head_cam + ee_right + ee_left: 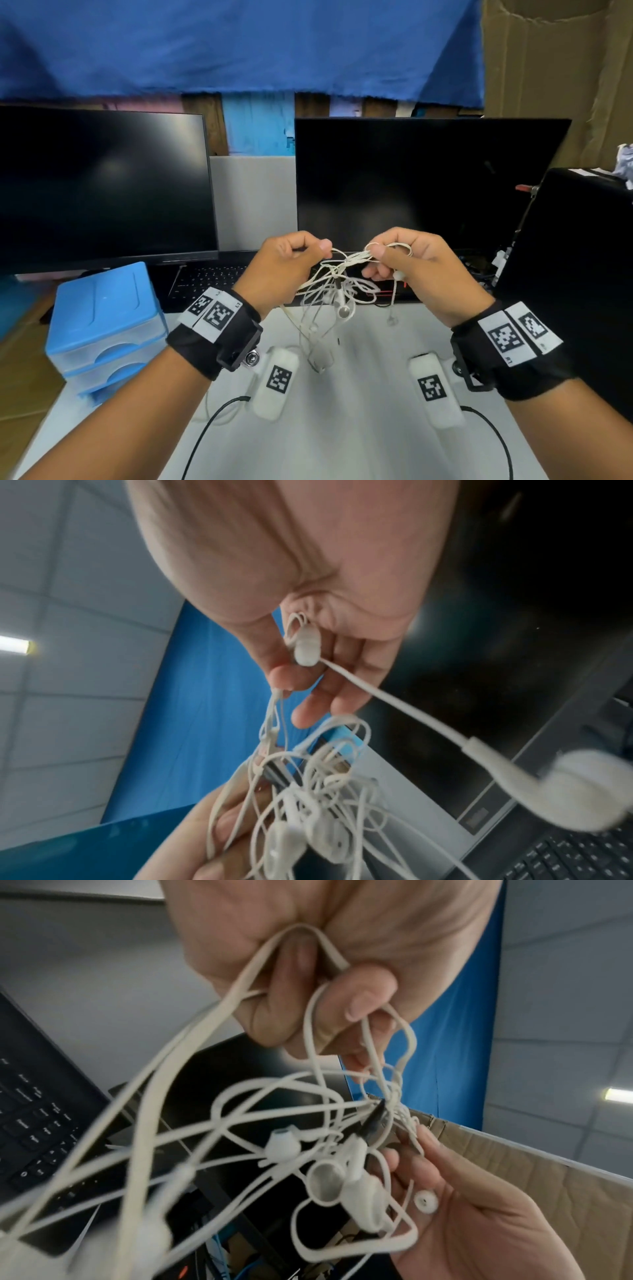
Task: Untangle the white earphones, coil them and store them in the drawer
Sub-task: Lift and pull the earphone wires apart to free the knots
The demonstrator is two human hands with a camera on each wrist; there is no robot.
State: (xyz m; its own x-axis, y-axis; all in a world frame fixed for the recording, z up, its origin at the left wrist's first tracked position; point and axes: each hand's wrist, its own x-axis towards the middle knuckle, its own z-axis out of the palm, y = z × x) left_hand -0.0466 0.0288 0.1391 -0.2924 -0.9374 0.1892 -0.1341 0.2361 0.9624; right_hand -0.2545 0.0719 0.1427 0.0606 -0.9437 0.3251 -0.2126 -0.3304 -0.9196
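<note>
A tangled bunch of white earphones [337, 284] hangs in the air between my two hands, above the white desk [342, 428]. My left hand [291, 260] pinches cable loops [308, 942] between thumb and curled fingers. My right hand [397, 253] pinches other strands of the same tangle, with an earbud [306, 647] lying against its fingers. Several buds [282, 1145] and loops dangle below, one bud [582, 791] swinging close to the right wrist camera. The blue and clear drawer unit [106, 325] stands at the left of the desk, its drawers closed.
Two dark monitors [102, 185] [424, 181] stand behind a black keyboard [205, 281]. Two white tagged devices [275, 380] [433, 387] with black cables lie on the desk under my wrists. A black box [575, 260] fills the right side.
</note>
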